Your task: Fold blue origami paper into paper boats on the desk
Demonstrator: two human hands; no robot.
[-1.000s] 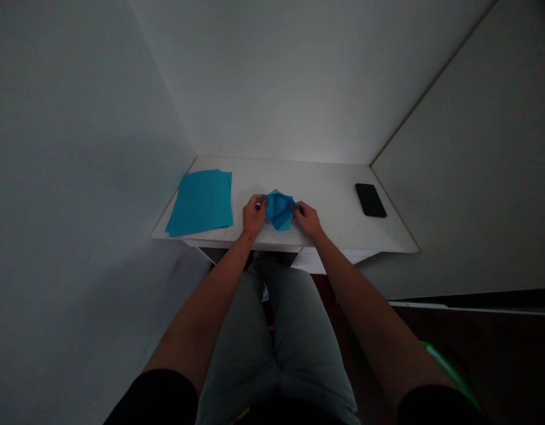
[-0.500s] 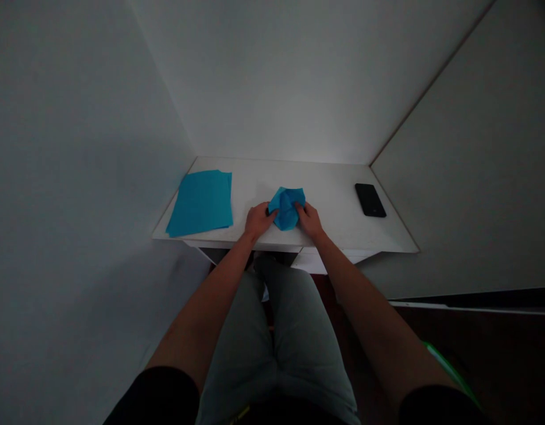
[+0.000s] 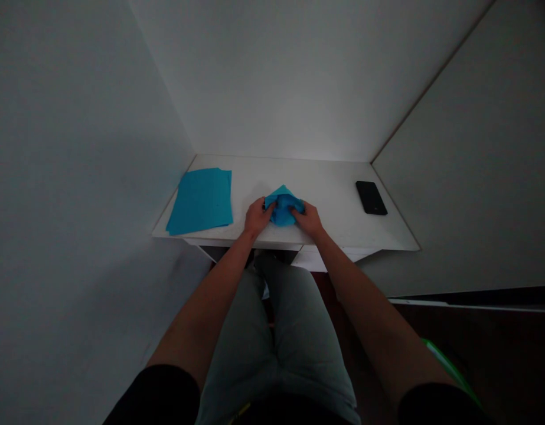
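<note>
Between my two hands is a folded piece of blue paper [image 3: 283, 216], held just above or on the white table near its front edge; I cannot tell which. Its top corner points away from me, and its middle is creased and bulges open. My left hand [image 3: 257, 217] is closed on the paper's left side, with the thumb pressed into the middle. On the other side my right hand [image 3: 309, 219] grips the right edge, its thumb also reaching inward. The fingers behind the paper are hidden.
A stack of blue paper sheets [image 3: 202, 200] lies on the table's left end. At the right end rests a black phone-like object [image 3: 371, 198]. Walls [image 3: 272, 82] enclose the white table [image 3: 328, 177] at the back and on both sides.
The blue paper has changed shape: its top now comes to a point and its middle gapes more. Both thumbs have pushed further inward, while the stack and the black object stay put.
</note>
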